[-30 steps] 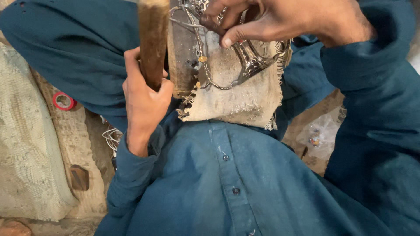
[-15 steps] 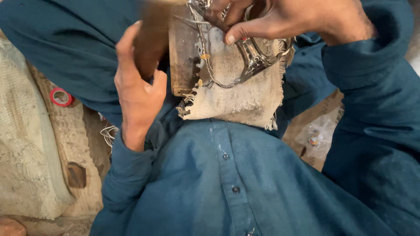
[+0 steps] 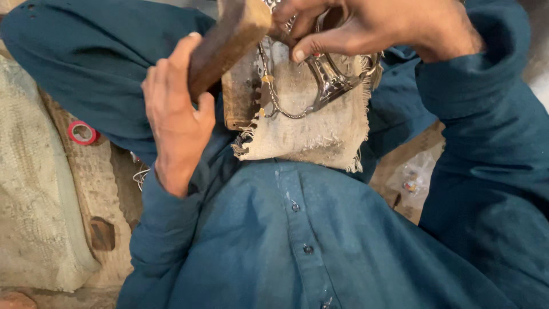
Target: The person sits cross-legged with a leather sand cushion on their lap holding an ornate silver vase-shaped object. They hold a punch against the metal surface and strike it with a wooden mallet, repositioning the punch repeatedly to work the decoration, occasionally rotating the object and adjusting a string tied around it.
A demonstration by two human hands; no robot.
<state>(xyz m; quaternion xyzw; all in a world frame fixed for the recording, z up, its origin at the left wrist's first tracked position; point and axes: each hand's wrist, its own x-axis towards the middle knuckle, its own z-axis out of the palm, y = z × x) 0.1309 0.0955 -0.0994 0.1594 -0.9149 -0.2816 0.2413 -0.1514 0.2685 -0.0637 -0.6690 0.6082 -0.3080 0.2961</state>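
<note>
Head view: person in a teal shirt, looking down at own lap, both hands raised near the top edge.
Burlap padding: pale sack layer well left of the left fingers, on the floor side; a red tape ring lies on it, apart from both hands.
Cloth pad: frayed beige scrap draped over the chest, just below the right fingers; judged to sit there as cushion and shirt guard under the work.
Wood block: upright, between the two hands, touching the cloth's left edge; looks like the backing the metal piece rests against.
Wooden handle: tilted, its top end cut off by the frame; runs up and right out of the left fingers, over the block.
Left hand: fingers wrapped shut round the handle's lower part, palm to camera; full grip reads as one for swinging or pressing.
Right hand: fingers pressed together, pinching the metal piece from above, thumb tip at its upper bar; reads as steadying it.
Metal piece: shiny wire-and-strap loop, directly under the right fingertips, lying on the cloth, just right of the handle's end.
Plastic wrap: clear scrap on the floor, well below the right fingers.
</note>
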